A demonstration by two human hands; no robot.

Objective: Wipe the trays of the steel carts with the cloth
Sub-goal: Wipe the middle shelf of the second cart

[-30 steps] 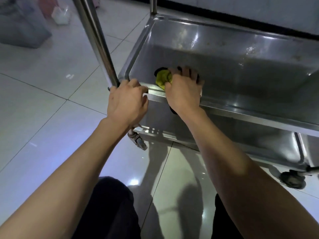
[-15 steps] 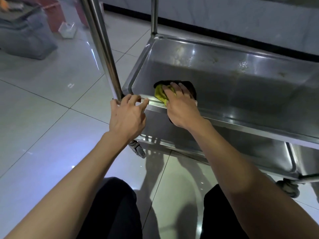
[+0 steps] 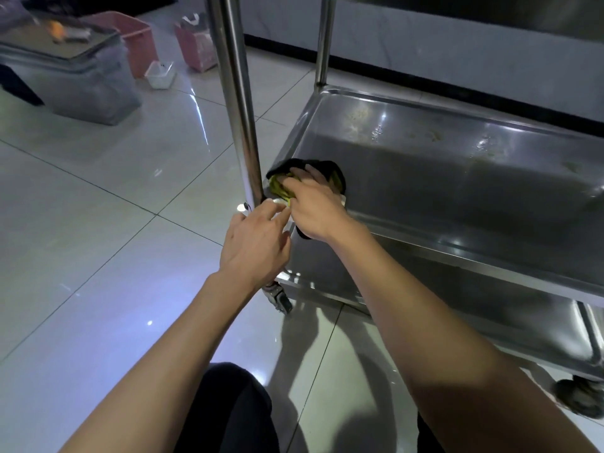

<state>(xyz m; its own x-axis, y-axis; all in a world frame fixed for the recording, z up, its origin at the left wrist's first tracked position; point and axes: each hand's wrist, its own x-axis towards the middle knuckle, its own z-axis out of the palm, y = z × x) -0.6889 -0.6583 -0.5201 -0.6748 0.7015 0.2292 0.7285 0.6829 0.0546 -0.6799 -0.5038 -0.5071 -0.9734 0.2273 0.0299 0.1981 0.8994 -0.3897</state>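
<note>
1. Just left of the right hand, a steel post of the cart rises at the tray's near corner, close against the cloth.
2. Below the left hand, a caster wheel sits on the glossy tiled floor.
3. Far up and left of both hands stand a grey lidded bin, two pink baskets and a small clear tub, well apart from the cart.
4. The tray stretches away right of the right hand; pale smears mark its far side.
5. The right hand reaches over the tray's near rim, fingers bent down onto the yellow-green and black cloth, pressing it into the tray's near-left corner.
6. The left hand hovers just beside the right, at the corner rim, fingers relaxed and slightly spread, holding nothing; whether its fingertips touch the rim I cannot tell.
7. The person's dark-clothed knees show below the forearms.
</note>
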